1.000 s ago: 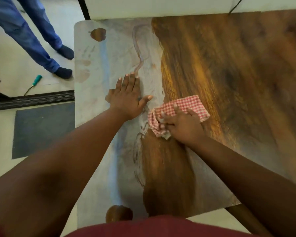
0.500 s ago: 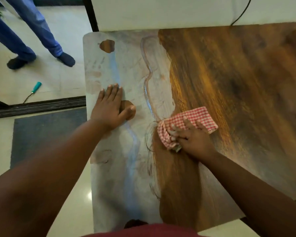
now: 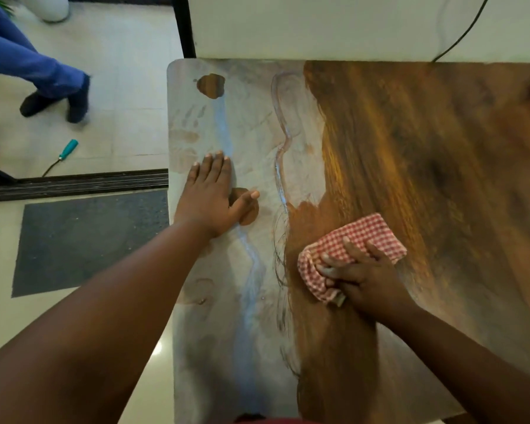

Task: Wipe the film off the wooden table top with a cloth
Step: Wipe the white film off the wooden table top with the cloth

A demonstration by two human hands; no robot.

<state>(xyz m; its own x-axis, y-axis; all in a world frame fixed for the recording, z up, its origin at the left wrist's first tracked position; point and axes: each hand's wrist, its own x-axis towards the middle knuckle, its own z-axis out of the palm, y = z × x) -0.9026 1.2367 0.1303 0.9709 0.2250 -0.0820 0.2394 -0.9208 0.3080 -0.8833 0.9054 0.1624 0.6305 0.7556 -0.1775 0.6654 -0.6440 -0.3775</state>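
Film (image 3: 242,301): grey strip down the left side of the wooden table top (image 3: 426,179); right part already bare. Cloth (image 3: 352,249): red check, bunched under right hand (image 3: 367,283), fingers curled over it, at the film's edge. Left hand (image 3: 211,200): flat, empty, bracing. Step: mid-wipe; next stroke likely leftward into the strip

Right hand (image 3: 367,280) presses a red-and-white checked cloth (image 3: 354,246) on the brown wooden worktop (image 3: 426,163); left hand (image 3: 211,197) lies flat on pale grey film (image 3: 245,332).
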